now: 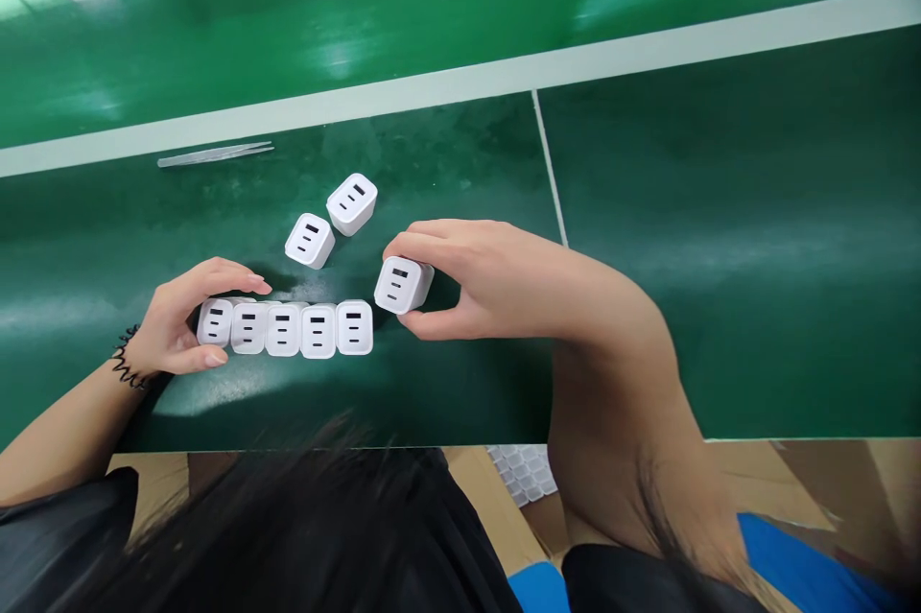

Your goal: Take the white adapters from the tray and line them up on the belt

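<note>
Several white wall chargers [283, 330] with dark port slots stand side by side in a row on the green table. My left hand [177, 316] is cupped around the row's left end, its thumb and fingers on either side of the leftmost charger [214, 323]. Just beyond the right end of the row, my right hand [479, 277] grips another charger [398, 285] between thumb and fingers, tilted with its ports facing me. Two loose chargers, a nearer one [310, 240] and a farther one [352, 203], sit behind the row.
Metal tweezers [216, 154] lie toward the back left, near a pale strip [432, 87] across the green surface. A thin white line [550, 167] runs toward my right forearm. Below the table's front edge are cardboard [489, 488] and a tray-like grid of white pieces [524, 472].
</note>
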`<state>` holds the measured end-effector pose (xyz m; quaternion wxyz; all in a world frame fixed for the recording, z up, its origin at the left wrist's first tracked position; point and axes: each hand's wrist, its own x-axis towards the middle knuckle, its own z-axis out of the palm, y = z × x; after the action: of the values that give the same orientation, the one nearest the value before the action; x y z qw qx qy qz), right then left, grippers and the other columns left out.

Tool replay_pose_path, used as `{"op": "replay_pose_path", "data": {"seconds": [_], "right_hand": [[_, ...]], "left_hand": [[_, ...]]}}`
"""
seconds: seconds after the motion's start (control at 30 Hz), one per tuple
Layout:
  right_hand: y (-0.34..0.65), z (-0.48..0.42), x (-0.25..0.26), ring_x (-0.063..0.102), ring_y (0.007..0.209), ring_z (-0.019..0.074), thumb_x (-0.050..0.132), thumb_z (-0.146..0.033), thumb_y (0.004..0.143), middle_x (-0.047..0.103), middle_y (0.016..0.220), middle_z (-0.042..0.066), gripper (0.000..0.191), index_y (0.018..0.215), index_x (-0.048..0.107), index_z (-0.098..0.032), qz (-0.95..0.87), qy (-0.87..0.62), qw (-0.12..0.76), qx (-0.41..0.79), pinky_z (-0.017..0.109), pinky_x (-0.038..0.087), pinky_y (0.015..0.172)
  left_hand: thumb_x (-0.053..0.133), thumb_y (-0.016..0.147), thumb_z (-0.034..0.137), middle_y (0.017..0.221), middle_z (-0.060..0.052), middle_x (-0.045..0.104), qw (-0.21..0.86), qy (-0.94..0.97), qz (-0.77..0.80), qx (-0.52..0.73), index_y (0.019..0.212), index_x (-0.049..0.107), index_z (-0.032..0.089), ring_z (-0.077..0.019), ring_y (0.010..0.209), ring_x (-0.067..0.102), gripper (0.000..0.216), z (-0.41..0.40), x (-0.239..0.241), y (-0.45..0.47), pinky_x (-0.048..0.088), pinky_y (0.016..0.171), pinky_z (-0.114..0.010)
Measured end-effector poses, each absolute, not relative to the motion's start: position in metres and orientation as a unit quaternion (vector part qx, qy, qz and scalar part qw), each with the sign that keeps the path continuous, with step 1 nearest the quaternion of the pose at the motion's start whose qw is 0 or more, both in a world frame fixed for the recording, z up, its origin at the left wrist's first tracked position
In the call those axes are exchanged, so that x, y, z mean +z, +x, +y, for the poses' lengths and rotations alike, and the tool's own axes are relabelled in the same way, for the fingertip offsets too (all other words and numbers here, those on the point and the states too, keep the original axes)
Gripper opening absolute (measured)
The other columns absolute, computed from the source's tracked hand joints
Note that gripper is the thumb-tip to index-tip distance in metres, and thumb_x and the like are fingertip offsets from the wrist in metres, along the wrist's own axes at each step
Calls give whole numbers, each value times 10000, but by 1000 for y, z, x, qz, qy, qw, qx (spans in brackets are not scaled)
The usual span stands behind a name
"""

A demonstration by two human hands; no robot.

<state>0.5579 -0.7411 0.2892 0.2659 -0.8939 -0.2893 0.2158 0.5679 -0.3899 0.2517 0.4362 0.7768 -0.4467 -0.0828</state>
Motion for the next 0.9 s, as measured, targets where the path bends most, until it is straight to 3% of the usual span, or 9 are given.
{"op": "replay_pose_path", "data": {"seconds": [0.17, 0.37, 0.57, 0.9], "right_hand": [[558, -743, 286, 584, 795, 216, 621, -341, 800, 647, 963, 61, 255, 1021, 629, -212, -295, -887, 280, 220, 332, 429, 693], [558, -748, 281, 546, 1132, 282, 588, -274, 805, 565, 1283, 114, 413, 1212, 625, -213, -346, -854, 330, 206, 394, 474, 915], [561, -752, 282, 591, 1055, 257, 559, -261, 817, 581, 1240, 97, 564, 1379, 529, -226, -329, -851, 330, 241, 398, 492, 929], [563, -755, 282, 564, 1204, 271, 557, -283, 834, 580, 1339, 80, 580, 1410, 489, -267, -335, -852, 323, 239, 432, 465, 1025]], "left_hand": [[612, 896, 540, 1102, -144, 688, 436, 774, -453, -79, 1344, 561, 147, -286, 990, 636, 599, -391, 252, 568, 530, 813, -415], [615, 892, 538, 1109, -137, 686, 430, 774, -457, -81, 1358, 555, 152, -289, 995, 639, 607, -390, 252, 570, 535, 816, -413], [605, 893, 558, 1109, -123, 695, 424, 776, -462, -71, 1362, 547, 175, -277, 980, 642, 607, -391, 251, 570, 541, 805, -402], [607, 893, 560, 1088, -128, 698, 422, 776, -464, -67, 1344, 561, 169, -268, 966, 649, 599, -390, 249, 571, 544, 779, -392]]}}
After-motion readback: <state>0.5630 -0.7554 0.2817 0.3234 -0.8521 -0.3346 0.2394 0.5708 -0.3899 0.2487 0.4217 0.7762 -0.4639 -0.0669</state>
